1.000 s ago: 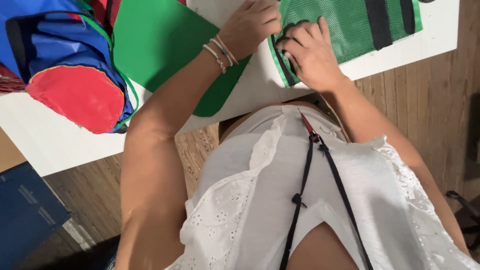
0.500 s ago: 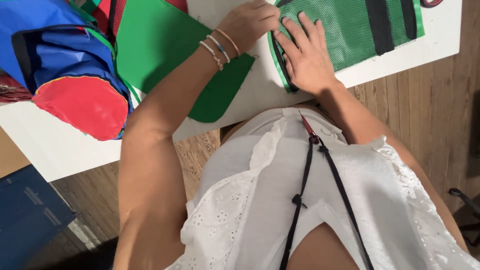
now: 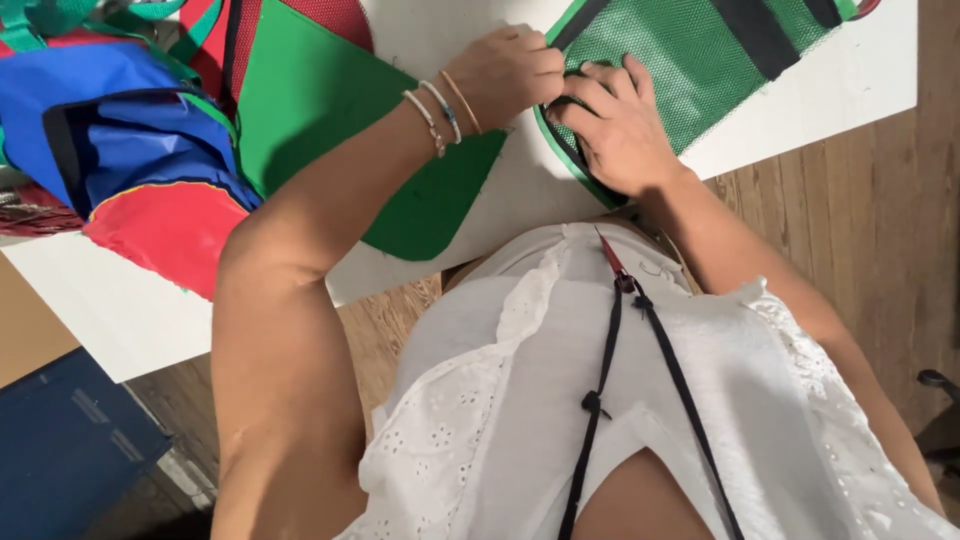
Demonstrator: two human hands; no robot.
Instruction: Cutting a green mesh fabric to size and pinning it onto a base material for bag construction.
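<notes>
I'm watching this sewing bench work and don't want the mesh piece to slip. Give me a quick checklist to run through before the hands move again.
1. Right hand flat on the green mesh panel: ok, palm and fingers press its lower edge.
2. Left hand at the panel's corner: ok, closed at the dark strip's end.
3. What the left hand pinches: cannot tell, fingers hide it.
4. Panel fully on the white table: ok.
5. Plain green fabric piece clear of the hands: not ok, the left forearm lies over it.
6. Blue and red bag apart from the panel: ok.
</notes>
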